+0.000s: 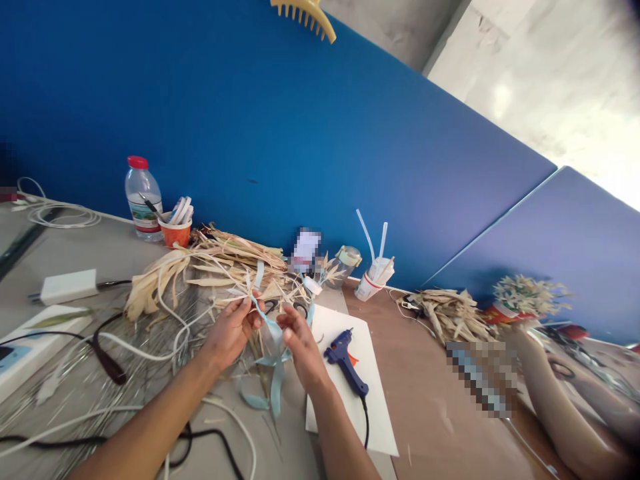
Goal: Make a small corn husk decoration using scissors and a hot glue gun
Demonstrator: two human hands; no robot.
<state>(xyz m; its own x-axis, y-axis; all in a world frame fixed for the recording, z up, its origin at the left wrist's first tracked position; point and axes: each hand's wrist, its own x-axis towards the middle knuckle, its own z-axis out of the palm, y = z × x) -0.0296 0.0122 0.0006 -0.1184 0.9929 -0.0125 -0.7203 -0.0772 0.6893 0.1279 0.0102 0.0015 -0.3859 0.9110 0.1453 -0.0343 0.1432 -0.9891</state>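
Observation:
My left hand [234, 329] is closed, with thumb and fingers pinching a light blue ribbon [272, 328] beside pale, pointed husk petals [249, 288]. Just to the right, my right hand [300, 343] has its fingers curled at the other side of the same ribbon. Ribbon ends [277, 390] hang below the hands over thin stems. Behind my hands, the black loops of a pair of scissors [301, 309] partly show. A blue glue gun [346, 363] lies on white paper [373, 400], right of my right hand.
Dried corn husks [160, 283] lie behind, near a bottle [143, 207], an orange cup [176, 233], a phone [306, 250], a jar [349, 260] and a cup with straws [370, 287]. White cables and thin wires spread across the left. Another person's arm [545, 393] is at right.

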